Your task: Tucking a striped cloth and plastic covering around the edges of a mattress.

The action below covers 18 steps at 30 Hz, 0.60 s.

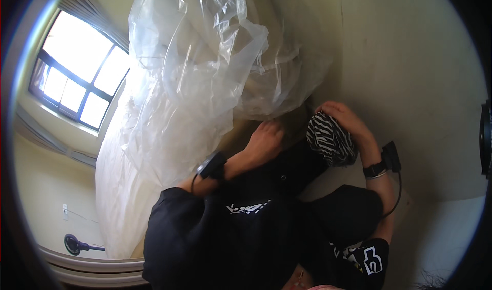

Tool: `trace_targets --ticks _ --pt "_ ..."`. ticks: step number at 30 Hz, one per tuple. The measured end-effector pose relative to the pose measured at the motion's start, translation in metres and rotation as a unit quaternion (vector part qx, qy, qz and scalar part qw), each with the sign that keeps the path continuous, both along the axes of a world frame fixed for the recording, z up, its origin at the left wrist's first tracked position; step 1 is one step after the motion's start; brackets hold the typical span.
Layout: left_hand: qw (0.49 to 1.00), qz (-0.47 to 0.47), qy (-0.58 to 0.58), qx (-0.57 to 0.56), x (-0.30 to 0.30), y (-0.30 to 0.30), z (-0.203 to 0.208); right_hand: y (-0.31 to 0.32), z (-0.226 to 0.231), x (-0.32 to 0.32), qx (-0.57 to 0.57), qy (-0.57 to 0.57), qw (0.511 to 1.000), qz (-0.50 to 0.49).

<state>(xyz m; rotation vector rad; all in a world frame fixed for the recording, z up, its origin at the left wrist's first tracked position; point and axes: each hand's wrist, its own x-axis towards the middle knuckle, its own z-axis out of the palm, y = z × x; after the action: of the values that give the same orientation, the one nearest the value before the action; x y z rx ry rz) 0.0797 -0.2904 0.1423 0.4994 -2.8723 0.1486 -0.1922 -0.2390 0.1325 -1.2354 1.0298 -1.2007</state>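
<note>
My right hand point(342, 117) is closed over the top of a zebra-striped, black-and-white cloth bundle point(330, 141), its fingers bent round the upper edge. I cannot make out whether the bundle is folded fabric or a stuffed pouch. To its left, my left hand point(266, 137) has its fingers curled in shadow, just under the lower edge of a large clear plastic sheet point(189, 90). Whatever those fingers grip is hidden. The sheet hangs in creased folds over a tall, pale tan form. Both wrists wear black strapped devices with cables.
A plain wall point(410, 75) rises close on the right. A window point(82, 67) with grey curtains point(97, 13) lets in light at the upper left. At the lower left are a round purple device point(74, 244) on a stem and a wall socket point(65, 211) with a thin cord.
</note>
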Motion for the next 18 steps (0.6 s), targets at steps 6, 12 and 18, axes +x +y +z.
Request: trace_targets --ticks 6,12,18 --pt "0.923 0.235 0.158 -0.259 0.030 0.042 0.147 0.001 -0.008 -0.003 0.004 -0.030 0.999 0.010" --pt "0.889 0.440 -0.070 0.105 0.062 -0.024 0.060 -0.003 -0.003 -0.004 -0.005 0.032 0.999 0.008" --pt "0.952 0.306 -0.028 -0.011 0.027 -0.125 -0.027 -0.006 0.012 0.002 -0.007 0.069 0.997 0.020"
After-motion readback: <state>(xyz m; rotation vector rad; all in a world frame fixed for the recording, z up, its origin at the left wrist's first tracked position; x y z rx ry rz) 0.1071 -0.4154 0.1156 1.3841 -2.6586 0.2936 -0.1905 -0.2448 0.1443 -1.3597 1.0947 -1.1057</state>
